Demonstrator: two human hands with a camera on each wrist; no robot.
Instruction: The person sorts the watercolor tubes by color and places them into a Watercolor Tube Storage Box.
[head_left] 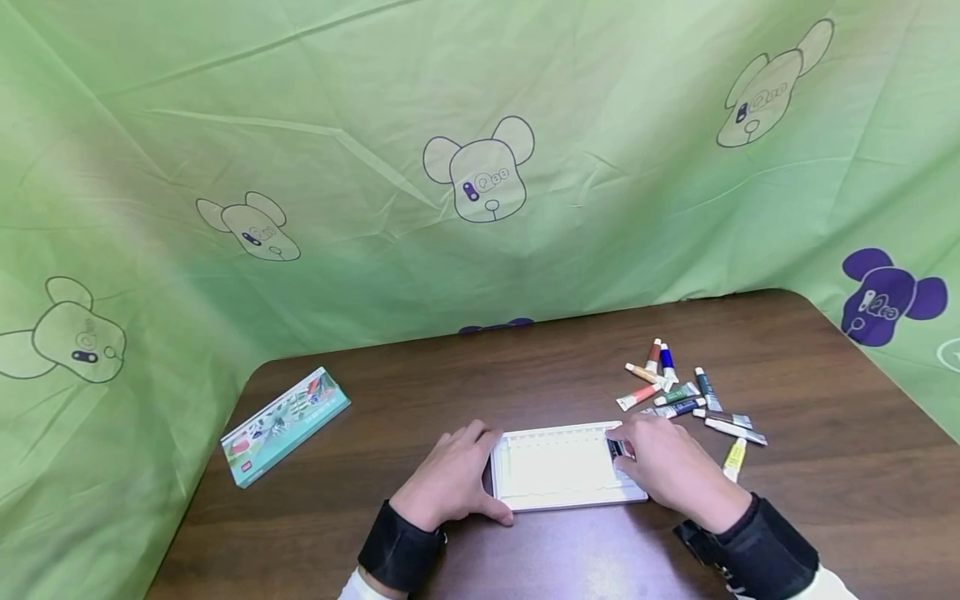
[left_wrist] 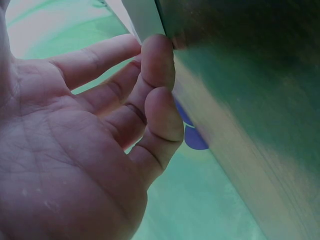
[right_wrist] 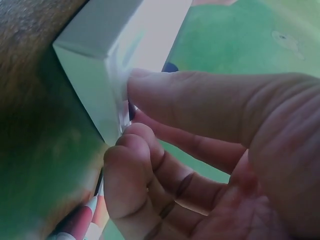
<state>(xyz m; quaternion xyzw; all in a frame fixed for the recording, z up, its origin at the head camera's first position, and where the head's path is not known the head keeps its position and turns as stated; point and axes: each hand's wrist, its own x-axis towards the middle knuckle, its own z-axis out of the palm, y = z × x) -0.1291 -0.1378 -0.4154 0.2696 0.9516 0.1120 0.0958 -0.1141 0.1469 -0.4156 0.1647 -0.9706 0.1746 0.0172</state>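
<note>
A shallow white tray (head_left: 555, 468) with a moulded insert lies on the table in front of me. My left hand (head_left: 455, 477) holds its left end, the thumb at the near corner and the fingers along the far side. In the left wrist view, curled fingertips (left_wrist: 157, 60) meet the tray's edge (left_wrist: 145, 20). At the tray's right end, my right hand (head_left: 670, 461) pinches a dark paint tube (head_left: 617, 450) inside it. From the right wrist, the thumb reaches over the white wall (right_wrist: 82, 85) and the other fingers curl near the corner; the tube is mostly hidden.
Several paint tubes (head_left: 678, 407) lie scattered beyond and right of my right hand, with a yellow tube (head_left: 735, 459) closest to it. A teal and white printed box (head_left: 287, 427) lies at the table's left. A green patterned cloth (head_left: 360, 167) hangs behind the table.
</note>
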